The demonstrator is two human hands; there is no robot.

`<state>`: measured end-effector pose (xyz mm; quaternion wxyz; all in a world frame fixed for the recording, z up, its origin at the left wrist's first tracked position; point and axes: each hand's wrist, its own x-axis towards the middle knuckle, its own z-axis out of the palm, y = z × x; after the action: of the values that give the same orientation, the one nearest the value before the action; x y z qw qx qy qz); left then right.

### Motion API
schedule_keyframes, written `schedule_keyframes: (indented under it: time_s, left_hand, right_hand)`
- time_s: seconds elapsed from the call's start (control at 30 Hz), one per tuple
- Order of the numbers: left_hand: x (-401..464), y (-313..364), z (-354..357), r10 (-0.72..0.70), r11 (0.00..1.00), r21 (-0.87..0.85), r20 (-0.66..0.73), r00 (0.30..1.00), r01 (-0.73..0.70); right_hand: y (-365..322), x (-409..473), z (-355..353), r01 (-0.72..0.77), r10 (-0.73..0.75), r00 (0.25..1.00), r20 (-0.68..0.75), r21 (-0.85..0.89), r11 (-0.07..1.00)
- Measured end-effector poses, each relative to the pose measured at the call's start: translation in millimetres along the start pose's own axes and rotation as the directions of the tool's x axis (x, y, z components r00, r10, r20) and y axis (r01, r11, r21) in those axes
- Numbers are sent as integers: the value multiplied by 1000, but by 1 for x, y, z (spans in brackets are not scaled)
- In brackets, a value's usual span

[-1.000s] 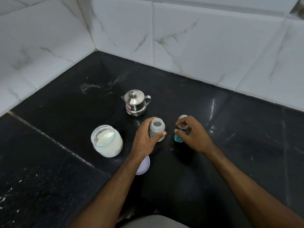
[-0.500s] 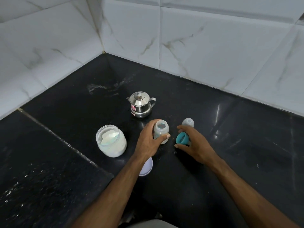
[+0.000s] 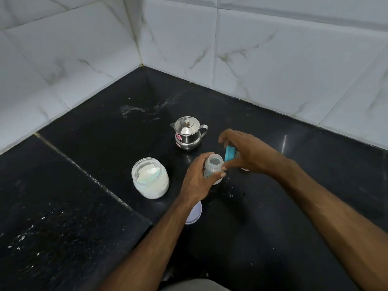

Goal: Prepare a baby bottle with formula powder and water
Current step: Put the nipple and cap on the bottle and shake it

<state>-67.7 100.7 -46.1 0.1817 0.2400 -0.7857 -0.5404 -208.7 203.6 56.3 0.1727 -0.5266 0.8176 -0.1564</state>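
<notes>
Bottle (image 3: 212,169): open-topped, upright on black stone counter (image 3: 273,217), gripped round its side by left hand (image 3: 197,181). Teal ring (image 3: 229,153): pinched in right hand (image 3: 249,152), just above and beside bottle mouth. Counter: set in corner of white marbled tiles (image 3: 283,59). Steel pot (image 3: 187,133): behind bottle, red label, writing unreadable. Powder jar (image 3: 150,178): lidless, at left. White lid (image 3: 194,213): partly under left wrist.

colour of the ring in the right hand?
Teal-blue ring, pinched by the right hand; head view.
</notes>
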Motion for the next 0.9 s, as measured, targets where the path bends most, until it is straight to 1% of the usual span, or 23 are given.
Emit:
schedule_keyframes:
  time_s: [0.07,0.17,0.23,0.4,0.63,0.73,0.9]
  left_hand:
    - [-2,0,0,5,1000,-5,-10,1000,-5]
    - [-3,-1,-1,-1,1000,-11,-13,1000,1]
    - [-2,-2,-1,-16,1000,-11,-14,1000,16]
    - [1,-4,1,-54,999,-7,9,998,54]
    - [2,-7,2,-81,997,7,-9,997,81]
    - [3,-7,3,-97,995,-11,5,995,97]
    - [4,-4,3,-118,993,14,8,993,118]
  right_hand:
    - [-6,6,-2,18,-14,998,58,-65,998]
    - [-17,14,-2,93,-69,990,122,-201,975]
    - [-24,18,0,131,-94,983,160,-241,962]
    - [-32,21,3,184,-143,971,191,-216,959]
    - [-31,18,4,152,-119,968,220,-139,978]
    - [-31,13,4,152,-121,970,213,-136,979]
    - [-30,15,3,132,-102,971,216,-127,983]
